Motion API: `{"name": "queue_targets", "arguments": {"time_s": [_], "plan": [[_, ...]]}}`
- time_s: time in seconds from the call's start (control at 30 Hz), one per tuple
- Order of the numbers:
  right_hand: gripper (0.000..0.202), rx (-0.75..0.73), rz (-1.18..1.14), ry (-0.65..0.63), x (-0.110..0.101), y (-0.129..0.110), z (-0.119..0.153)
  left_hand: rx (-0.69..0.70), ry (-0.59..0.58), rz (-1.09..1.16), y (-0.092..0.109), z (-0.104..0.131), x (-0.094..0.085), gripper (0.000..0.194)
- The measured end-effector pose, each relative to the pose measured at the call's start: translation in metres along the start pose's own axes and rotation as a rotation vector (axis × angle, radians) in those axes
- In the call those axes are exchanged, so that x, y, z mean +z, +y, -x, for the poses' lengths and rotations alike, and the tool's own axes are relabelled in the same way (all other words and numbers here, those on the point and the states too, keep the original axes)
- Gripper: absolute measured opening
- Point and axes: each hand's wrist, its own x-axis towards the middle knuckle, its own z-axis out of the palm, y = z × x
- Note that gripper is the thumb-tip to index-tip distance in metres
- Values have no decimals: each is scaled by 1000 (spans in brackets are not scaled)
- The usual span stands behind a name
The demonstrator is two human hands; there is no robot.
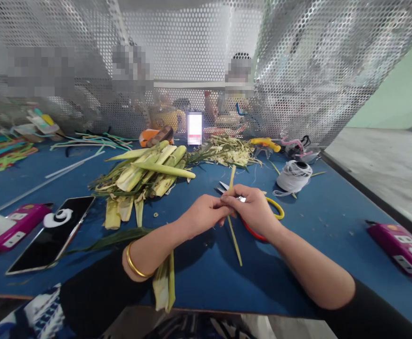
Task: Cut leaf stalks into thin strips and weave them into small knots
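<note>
My left hand (204, 214) and my right hand (251, 205) meet above the blue table, fingers closed together in a pinch. Between them runs a thin pale-green corn husk strip (234, 245), sticking out above and below the fingers. Scissors (278, 207) with one yellow and one red handle lie under my right hand, blades pointing away to the left and partly covered. Left of my hands is a pile of corn husks (145, 172). A few more husk pieces (164, 282) lie beneath my left forearm at the near edge.
A spool of white thread (294, 176) stands to the right. Shredded husk (229, 150) lies at the back, near a lit phone screen (194, 128). A dark phone (53, 235) rests at left. Purple packs (402, 247) lie at both sides. A perforated metal screen (192, 42) closes off the back.
</note>
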Motion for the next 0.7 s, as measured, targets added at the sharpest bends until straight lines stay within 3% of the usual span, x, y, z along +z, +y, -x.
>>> {"name": "queue_targets", "arguments": {"time_s": [0.2,0.37,0.57,0.63,0.7], "plan": [[15,-4,-115,215,9,7,3,-46,-73,154,6,3,0,23],[21,-150,64,116,-2,8,-5,-105,-88,278,7,2,-3,25],[25,-290,474,-150,-32,17,-18,-164,27,380,2,-4,-7,26],[26,-348,531,-113,-35,19,-20,-159,40,375,1,-5,-7,21],[22,-413,621,34,-35,18,-19,-162,67,416,0,-6,-7,19]]}}
